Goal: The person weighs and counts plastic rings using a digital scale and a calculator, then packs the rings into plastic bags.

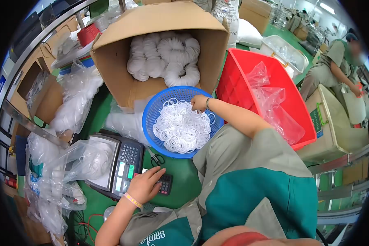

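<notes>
A blue plastic basket (149,107) holds a heap of thin white rings (180,127). My right hand (199,103) is at the upper right of the heap, its fingers curled down at the rings; what they hold is too small to tell. Lower down, my left hand (145,185) lies with fingers spread over the edge of a small black calculator (165,184), beside the scale. On the scale (129,158) rests a clear plastic bag with white rings (97,160) inside. Black scissors (156,159) lie between scale and basket.
Behind the basket an open cardboard box (160,18) holds bundled white rings. To the right stands a red bin (233,82) with clear plastic. Plastic bags (76,102) crowd the left side. Another person (330,67) sits at the far right, near a beige bin (326,110).
</notes>
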Demonstrator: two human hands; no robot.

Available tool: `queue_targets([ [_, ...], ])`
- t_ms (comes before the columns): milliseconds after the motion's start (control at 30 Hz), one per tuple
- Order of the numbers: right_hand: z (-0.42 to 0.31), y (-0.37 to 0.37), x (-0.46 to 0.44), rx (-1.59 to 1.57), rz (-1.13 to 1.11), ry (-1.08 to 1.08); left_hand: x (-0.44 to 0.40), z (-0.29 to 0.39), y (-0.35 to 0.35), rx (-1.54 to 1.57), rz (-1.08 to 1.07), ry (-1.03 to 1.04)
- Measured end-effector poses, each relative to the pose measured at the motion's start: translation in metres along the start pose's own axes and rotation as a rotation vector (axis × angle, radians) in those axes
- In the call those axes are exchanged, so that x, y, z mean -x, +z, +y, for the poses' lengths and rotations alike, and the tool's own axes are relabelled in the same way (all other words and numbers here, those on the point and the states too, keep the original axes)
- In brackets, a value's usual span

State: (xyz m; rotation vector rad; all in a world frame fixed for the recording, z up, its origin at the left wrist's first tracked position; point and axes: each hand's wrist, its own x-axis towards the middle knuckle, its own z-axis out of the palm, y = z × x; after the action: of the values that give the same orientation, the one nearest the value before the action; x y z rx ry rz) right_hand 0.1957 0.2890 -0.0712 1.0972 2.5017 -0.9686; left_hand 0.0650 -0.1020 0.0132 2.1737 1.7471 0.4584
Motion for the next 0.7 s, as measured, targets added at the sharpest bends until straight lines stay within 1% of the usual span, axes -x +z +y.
queue_targets([
  [133,0.0034,0.0015,-0.0001,-0.064,0.001,0.009,0.0002,0.0003,0.0001,0.0,0.004,0.0],
  [433,0.0009,0.0005,0.0034,-0.076,0.005,0.037,-0.0003,0.0004,-0.002,0.016,-0.01,-0.017],
  [700,0.0057,0.0016,-0.0039,0.089,0.005,-0.035,0.0022,-0.0006,-0.0009,0.02,-0.002,-0.021],
])
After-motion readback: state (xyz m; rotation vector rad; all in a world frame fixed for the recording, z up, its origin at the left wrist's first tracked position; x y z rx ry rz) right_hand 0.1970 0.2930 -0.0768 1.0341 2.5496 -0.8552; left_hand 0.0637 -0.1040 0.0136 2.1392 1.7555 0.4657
